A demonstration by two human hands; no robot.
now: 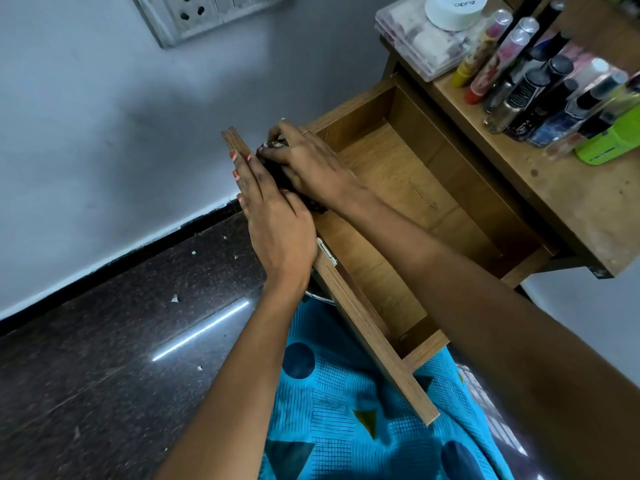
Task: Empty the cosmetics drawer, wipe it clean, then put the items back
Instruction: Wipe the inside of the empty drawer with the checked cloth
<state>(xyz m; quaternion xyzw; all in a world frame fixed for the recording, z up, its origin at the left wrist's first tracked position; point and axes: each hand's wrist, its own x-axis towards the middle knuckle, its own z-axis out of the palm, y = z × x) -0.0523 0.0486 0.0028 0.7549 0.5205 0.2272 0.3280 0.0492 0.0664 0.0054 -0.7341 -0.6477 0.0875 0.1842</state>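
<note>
- Over at nine o'clock, a grey wall point(86, 133) is meeting a dark speckled floor point(104, 358), with a socket plate point(194, 15) sitting at eleven.
- Near the centre, the left hand point(277, 223) is lying with fingers straight and together along the drawer's front panel point(367, 327).
- Just at its one o'clock, the right hand point(308, 161) is curling its fingers round a dark cloth point(275, 145), pressing it into the drawer's front corner.
- At six o'clock, blue patterned fabric point(346, 410) is spreading below the panel.
- Right of centre, the drawer point(398, 188) is standing pulled out, its wooden bottom showing.
- At two o'clock, cosmetics bottles point(530, 88) are crowding the tabletop point(571, 202) beside a clear box point(415, 39).
</note>
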